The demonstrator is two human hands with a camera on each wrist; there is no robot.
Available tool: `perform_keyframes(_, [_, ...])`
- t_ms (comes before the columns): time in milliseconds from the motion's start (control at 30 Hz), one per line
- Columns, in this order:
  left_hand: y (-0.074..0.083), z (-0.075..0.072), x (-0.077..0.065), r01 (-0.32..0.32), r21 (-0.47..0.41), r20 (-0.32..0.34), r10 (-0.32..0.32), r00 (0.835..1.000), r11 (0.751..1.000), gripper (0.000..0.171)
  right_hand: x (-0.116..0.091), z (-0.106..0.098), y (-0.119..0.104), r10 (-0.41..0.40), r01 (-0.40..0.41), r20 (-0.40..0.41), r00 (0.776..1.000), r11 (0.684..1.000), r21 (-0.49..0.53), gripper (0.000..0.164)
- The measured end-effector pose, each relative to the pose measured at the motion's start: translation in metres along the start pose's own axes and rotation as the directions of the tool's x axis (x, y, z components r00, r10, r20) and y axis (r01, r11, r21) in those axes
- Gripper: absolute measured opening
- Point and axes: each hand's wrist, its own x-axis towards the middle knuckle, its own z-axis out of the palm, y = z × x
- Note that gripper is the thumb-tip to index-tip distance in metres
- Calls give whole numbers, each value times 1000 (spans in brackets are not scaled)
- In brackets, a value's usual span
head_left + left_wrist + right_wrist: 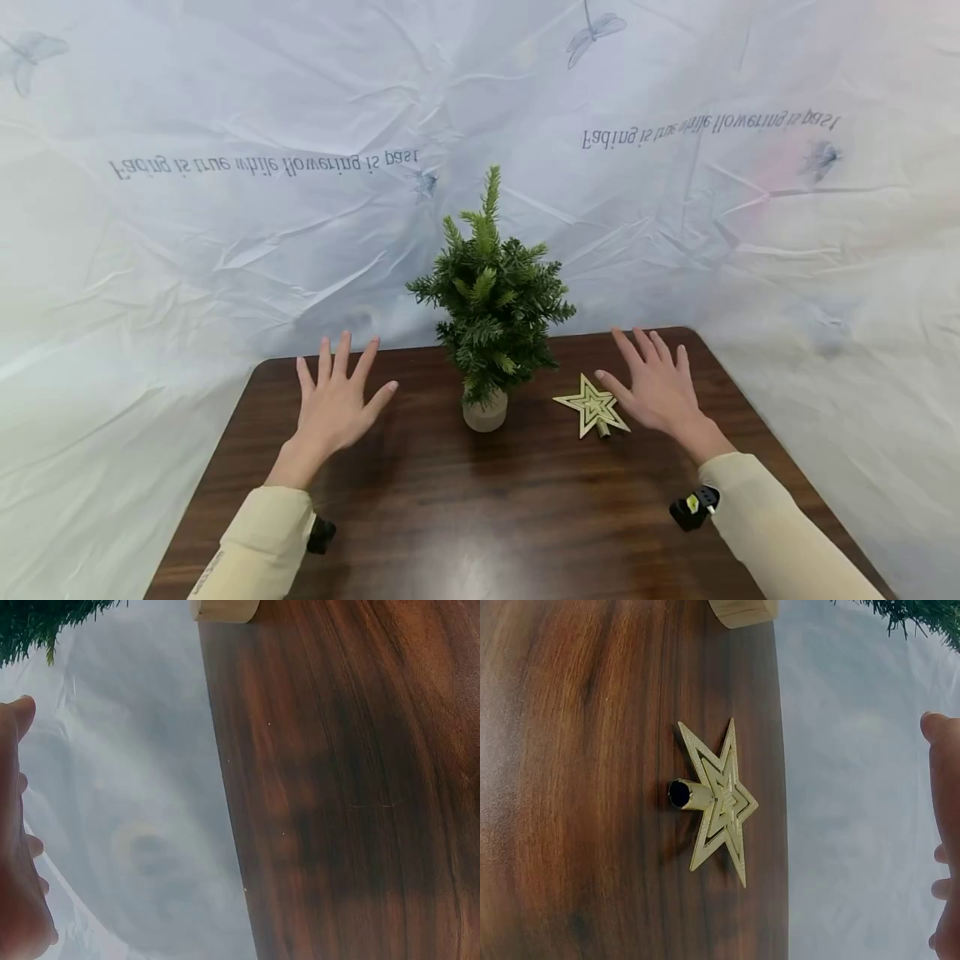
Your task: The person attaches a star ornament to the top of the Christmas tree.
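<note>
A small artificial Christmas tree (pixel 495 308) stands upright on a round wooden base (pixel 484 415) at the table's far middle. Right of it lies a gold star tree topper (pixel 592 406), whose hollow socket (pixel 690 795) faces the near side. My left hand (pixel 335 406) is spread left of the tree, fingers straight, palm down and holding nothing. On the other side, my right hand (pixel 660 387) is spread too, its thumb close to the star in the head view. In the right wrist view the star lies apart from that hand.
The dark wooden table (pixel 450 517) has rounded far corners. Behind it and at both sides hangs a pale, wrinkled sheet (pixel 300 250) with printed lettering and dragonflies. A black wrist camera (pixel 693 507) sits at the right cuff, another (pixel 321 535) at the left.
</note>
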Motion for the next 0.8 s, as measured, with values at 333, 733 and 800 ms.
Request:
perform_keyframes(333, [21, -8, 2, -193, -250, -327, 104, 939, 949, 60, -10, 4, 6, 29, -24, -66, 997, 997, 73, 68])
perform_keyframes(733, [67, -34, 8, -394, -576, -470, 105, 876, 716, 75, -25, 19, 18, 111, -113, 26, 994, 979, 167, 57])
perform_keyframes(800, [74, -38, 8, -407, -596, -471, 109, 876, 692, 82, -26, 22, 19, 122, -127, 35, 992, 974, 185, 55])
